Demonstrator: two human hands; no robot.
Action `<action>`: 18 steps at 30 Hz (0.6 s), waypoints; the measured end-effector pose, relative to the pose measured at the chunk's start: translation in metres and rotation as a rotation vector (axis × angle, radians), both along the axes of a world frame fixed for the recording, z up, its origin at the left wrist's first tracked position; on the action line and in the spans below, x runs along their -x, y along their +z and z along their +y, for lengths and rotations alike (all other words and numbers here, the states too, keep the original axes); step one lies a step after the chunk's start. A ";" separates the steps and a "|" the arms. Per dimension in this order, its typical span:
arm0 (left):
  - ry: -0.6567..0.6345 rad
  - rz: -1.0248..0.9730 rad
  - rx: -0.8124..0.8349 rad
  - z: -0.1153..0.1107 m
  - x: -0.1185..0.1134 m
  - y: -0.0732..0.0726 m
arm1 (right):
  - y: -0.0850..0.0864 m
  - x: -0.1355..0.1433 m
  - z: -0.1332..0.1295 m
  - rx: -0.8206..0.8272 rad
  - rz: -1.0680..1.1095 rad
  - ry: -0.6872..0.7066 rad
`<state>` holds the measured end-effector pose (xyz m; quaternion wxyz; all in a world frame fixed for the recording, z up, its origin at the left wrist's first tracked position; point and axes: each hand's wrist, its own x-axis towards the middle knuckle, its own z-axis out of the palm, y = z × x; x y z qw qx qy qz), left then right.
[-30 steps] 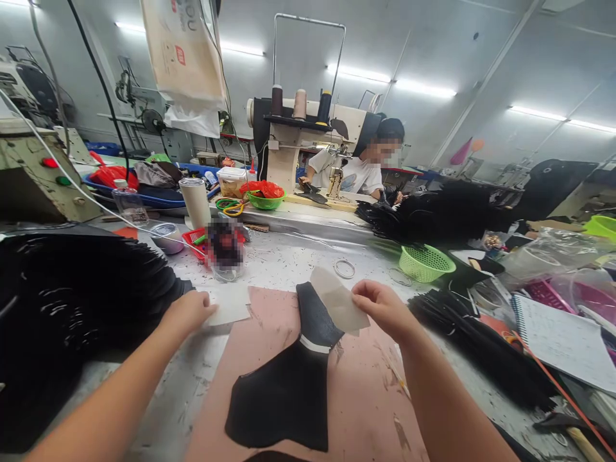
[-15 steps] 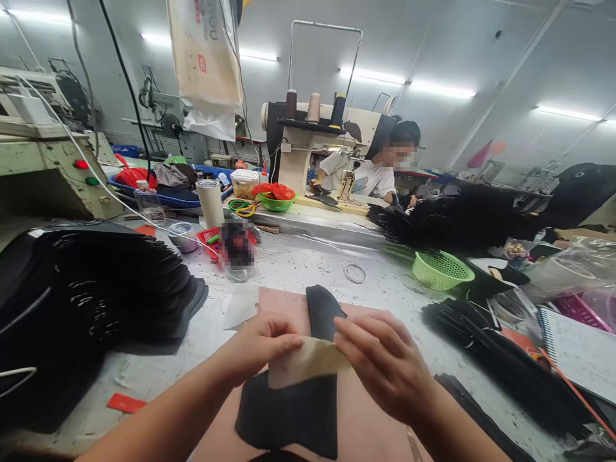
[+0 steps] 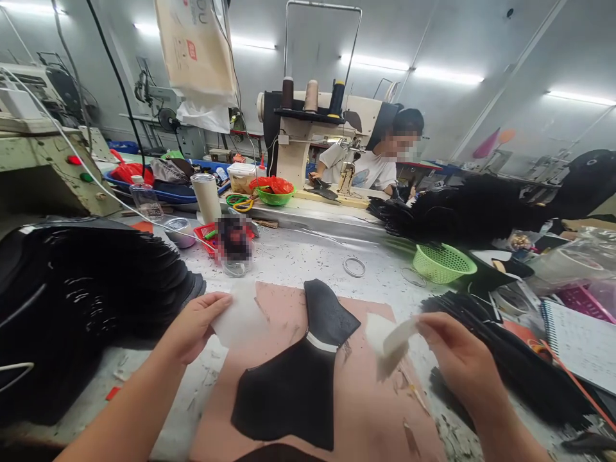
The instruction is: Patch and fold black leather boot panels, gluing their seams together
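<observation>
My left hand (image 3: 205,324) pinches the edge of a thin, whitish translucent sheet (image 3: 243,317) over the board's left side. My right hand (image 3: 459,353), thumb against fingers, grips a curled off-white paper piece (image 3: 397,343) above the board's right side. Between my hands, a black leather-like piece (image 3: 289,391) lies flat on the pink board (image 3: 370,391). A curved white strip (image 3: 322,342) crosses its narrow part, with a smaller black section (image 3: 330,311) beyond. Whether the black sections are one piece or two, I cannot tell. Neither hand touches the black material.
Stacked black pieces (image 3: 96,289) stand at left, and a black bundle (image 3: 510,359) lies at right beside a spiral notebook (image 3: 582,340). A green basket (image 3: 443,263), a cup (image 3: 206,199) and a metal ring (image 3: 354,267) sit farther back. Across the bench, a person works at a sewing machine (image 3: 346,173).
My hands have moved apart from the middle. The off-white piece has gone right with my right hand, baring the white strip. My left hand has taken hold of the whitish sheet.
</observation>
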<state>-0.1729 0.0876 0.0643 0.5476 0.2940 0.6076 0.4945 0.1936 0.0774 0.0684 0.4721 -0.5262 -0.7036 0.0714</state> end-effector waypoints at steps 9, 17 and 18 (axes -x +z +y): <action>-0.158 0.112 0.131 -0.015 0.021 -0.006 | -0.001 0.000 0.014 0.112 -0.018 -0.005; -0.144 1.249 0.007 -0.024 0.046 -0.029 | -0.004 0.033 0.005 0.048 0.003 0.256; -0.133 1.302 -0.085 -0.023 0.039 -0.026 | -0.006 0.041 0.003 0.032 0.003 0.311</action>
